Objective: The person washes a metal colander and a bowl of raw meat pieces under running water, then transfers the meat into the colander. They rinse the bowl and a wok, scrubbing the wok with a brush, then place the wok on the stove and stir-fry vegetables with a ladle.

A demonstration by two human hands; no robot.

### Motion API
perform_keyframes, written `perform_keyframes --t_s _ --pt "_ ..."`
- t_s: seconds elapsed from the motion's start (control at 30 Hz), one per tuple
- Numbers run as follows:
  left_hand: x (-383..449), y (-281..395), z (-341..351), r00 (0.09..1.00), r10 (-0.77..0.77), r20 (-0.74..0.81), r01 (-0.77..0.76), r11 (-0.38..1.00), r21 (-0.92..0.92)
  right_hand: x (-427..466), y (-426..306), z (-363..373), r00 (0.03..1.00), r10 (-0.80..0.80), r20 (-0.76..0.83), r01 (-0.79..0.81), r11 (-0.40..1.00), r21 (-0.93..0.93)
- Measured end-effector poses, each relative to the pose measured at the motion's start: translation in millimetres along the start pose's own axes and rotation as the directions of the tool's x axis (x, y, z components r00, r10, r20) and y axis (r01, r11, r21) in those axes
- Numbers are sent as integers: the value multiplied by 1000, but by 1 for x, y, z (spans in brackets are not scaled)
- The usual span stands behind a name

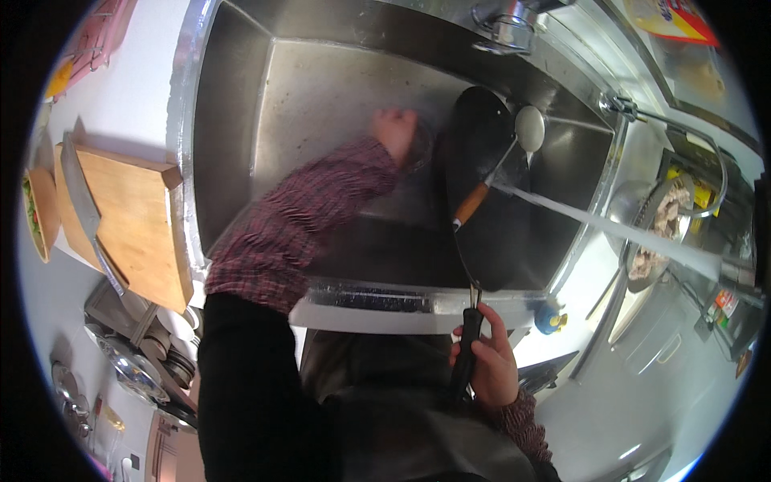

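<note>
My right hand (495, 361) grips the black handle of a dark wok (482, 138) at the front rim of a stainless steel sink (337, 72). The wok is tipped up inside the sink's right half. A ladle (530, 129) with a wooden grip lies against it, its pale round bowl near the right wall. What looks like a stream of water (602, 224) runs in from the right towards the wok. My left hand (394, 134) reaches down into the sink, left of the wok, beside a blurred round shape, perhaps the drain. Motion blur hides whether it holds anything.
On the left, a knife (81, 187) lies across a wooden cutting board (135, 223), beside a dish of food (41, 214). A metal fixture (512, 27) overhangs the sink's back edge. Right of the sink stands a pan with pale chunks of food (659, 232).
</note>
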State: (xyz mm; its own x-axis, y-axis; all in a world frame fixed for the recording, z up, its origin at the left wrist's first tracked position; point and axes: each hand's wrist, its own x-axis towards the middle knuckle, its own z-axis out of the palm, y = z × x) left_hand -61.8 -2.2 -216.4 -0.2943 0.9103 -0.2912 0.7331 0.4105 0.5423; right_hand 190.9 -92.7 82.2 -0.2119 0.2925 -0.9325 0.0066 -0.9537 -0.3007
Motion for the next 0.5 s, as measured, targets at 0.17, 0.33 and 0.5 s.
perform_keyframes --t_s 0.17,0.33,0.5 --pt "-48 -33 -148 994 -109 3 109 990 -84 3 7 1 999 6 41 -7 1000 24" --pt "-110 -56 -158 954 -6 -299 43 992 117 9 15 1 999 -36 13 38 989 -145" --pt "-110 -36 -116 991 6 135 -41 966 257 8 19 5 989 -90 -121 80 993 -89"
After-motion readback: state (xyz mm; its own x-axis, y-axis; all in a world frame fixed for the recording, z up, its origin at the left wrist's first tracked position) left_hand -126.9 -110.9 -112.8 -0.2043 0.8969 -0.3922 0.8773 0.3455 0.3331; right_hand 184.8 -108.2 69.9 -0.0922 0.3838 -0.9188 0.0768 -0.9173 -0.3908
